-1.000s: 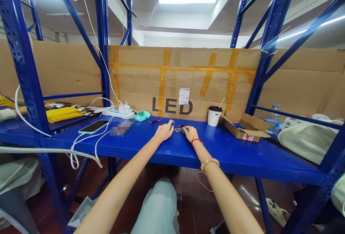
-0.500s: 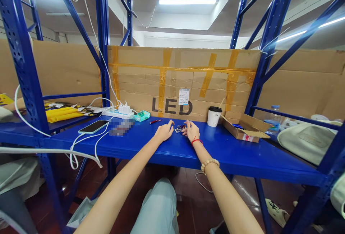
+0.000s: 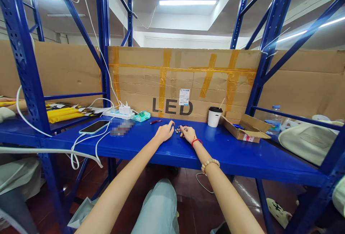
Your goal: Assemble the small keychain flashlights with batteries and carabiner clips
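Note:
Small shiny metal pieces [image 3: 178,130] lie in a loose pile on the blue tabletop, between my two hands; their exact kind is too small to make out. My left hand [image 3: 165,132] rests on the table just left of the pile, fingers loosely bent and apart, with nothing visible in them. At the pile's right side, my right hand [image 3: 189,134] has its thumb and fingers pinched together over the pieces. Whatever lies between those fingertips is hidden. A red pen-like object [image 3: 155,122] lies behind my left hand.
A phone [image 3: 94,127] with white cables, a power strip [image 3: 118,111] and a green packet [image 3: 142,116] sit at left. To the right stand a lidded paper cup [image 3: 214,117] and an open cardboard box [image 3: 246,128]. A cardboard panel [image 3: 140,83] closes off the back.
My right hand has moved slightly left and closed its fingers over the metal pieces; before, its fingers were more spread. My left hand has stayed in place.

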A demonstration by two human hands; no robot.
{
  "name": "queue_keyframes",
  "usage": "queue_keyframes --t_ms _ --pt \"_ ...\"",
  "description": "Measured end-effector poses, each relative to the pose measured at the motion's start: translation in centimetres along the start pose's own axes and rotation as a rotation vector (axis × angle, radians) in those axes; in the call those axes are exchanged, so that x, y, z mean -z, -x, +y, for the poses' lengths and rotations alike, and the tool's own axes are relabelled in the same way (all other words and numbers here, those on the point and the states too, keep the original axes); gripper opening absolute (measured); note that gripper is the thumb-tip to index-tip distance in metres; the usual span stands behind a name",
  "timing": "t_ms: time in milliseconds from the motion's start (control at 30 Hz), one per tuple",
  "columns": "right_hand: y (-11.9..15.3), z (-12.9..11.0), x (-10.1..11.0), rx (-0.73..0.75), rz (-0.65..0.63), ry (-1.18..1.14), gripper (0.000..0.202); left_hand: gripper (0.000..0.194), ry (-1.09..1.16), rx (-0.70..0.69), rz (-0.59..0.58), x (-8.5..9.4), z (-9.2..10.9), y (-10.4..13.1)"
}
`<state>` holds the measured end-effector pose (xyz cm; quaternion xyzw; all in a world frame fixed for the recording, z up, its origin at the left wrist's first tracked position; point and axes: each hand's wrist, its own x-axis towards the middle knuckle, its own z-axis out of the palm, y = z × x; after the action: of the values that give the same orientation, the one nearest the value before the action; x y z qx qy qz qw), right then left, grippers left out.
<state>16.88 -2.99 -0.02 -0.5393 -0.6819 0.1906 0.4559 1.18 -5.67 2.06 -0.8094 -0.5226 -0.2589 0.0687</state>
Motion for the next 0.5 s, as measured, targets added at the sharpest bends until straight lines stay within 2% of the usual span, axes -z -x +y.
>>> queue_keyframes --t_ms 100,200,367,500 --pt "0.3 -0.4 0.5 -0.076 0.094 0.04 0.053 0.024 0.0 -0.001 0.002 0.0 0.0 0.0" --pt "0.5 -0.8 1.0 -0.151 0.163 0.11 0.054 0.024 -0.002 -0.006 0.003 0.0 -0.1 0.0" --pt "0.4 -0.7 1.1 -0.2 0.167 0.239 0.035 0.024 -0.004 -0.014 0.003 -0.1 -0.1 0.0" --pt "0.3 -0.3 0.7 -0.15 0.107 0.289 0.023 0.024 -0.004 -0.024 0.0 -0.1 -0.1 -0.1"
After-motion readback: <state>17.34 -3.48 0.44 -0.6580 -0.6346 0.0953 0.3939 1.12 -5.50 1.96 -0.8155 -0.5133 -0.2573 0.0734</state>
